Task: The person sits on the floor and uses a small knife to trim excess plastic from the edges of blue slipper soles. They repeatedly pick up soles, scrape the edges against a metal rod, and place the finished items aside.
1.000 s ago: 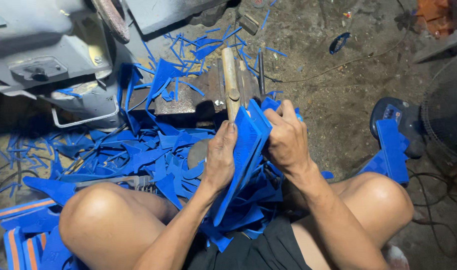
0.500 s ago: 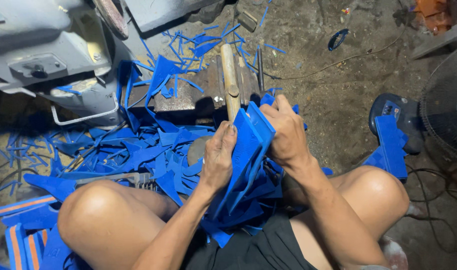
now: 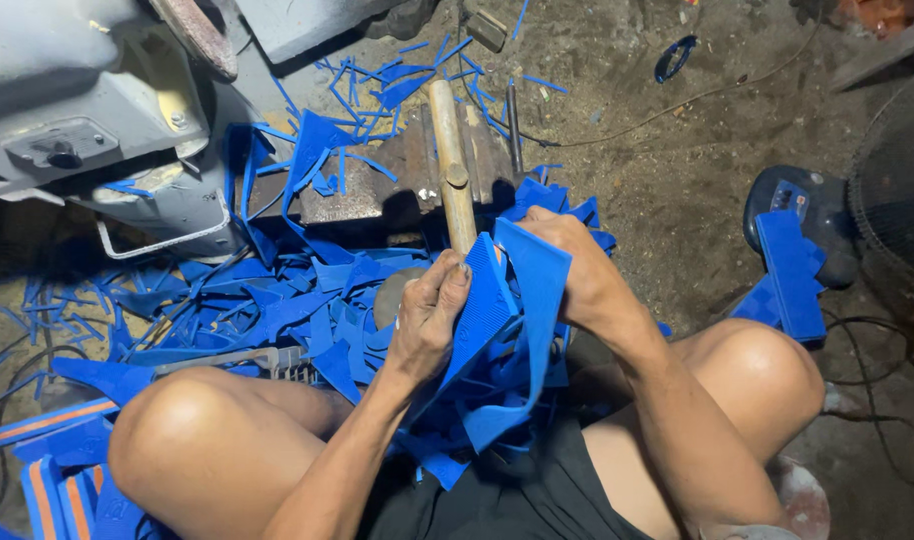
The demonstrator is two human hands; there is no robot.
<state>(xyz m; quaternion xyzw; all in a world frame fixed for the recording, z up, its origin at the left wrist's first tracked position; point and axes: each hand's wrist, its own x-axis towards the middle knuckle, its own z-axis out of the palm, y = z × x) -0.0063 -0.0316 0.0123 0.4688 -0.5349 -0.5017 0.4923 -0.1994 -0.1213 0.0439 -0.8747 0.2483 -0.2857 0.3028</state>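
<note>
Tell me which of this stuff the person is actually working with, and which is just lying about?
In hand: blue sheets, held by left hand and right hand.

Lying about: blue scraps, hammer, grey machine, fan, blue stack.

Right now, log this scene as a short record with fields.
setting: person seated on a dirt floor, knees apart
left hand: grip on a stack of blue rubber pieces
right hand: grip on the same stack, far side
ahead of hands: wooden handle lying over a dark metal block
around: blue offcuts strewn on the floor
upper left: grey machine
right: fan base
</note>
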